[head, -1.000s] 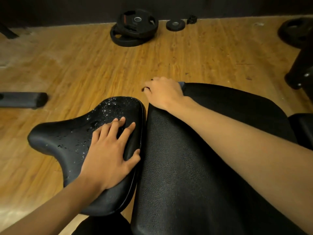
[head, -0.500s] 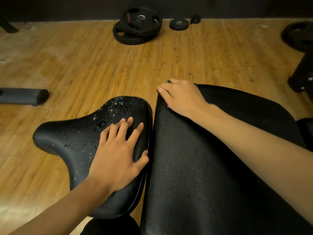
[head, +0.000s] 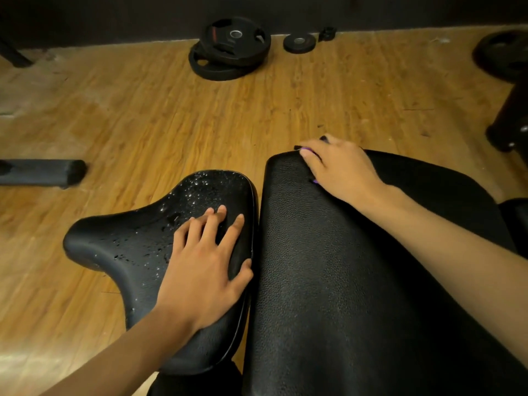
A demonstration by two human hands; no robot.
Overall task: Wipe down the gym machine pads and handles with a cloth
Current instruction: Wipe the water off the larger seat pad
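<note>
My left hand [head: 204, 267] lies flat with spread fingers on the small black seat pad [head: 128, 247], whose far part is speckled with water droplets. My right hand [head: 340, 167] rests on the far end of the long black back pad [head: 328, 281], fingers bent over its edge. Under that hand is a purple cloth [head: 305, 151]; only thin slivers of it show beside the thumb and palm.
Wooden floor [head: 143, 115] surrounds the machine. Stacked black weight plates [head: 231, 50] and a small plate [head: 299, 42] lie by the dark back wall. A black padded bar [head: 43, 171] is at the left, another plate [head: 503, 52] and a machine foot [head: 511, 121] at the right.
My right hand has slid to the right along the far end of the back pad with the cloth under it. My left hand stays on the seat pad.
</note>
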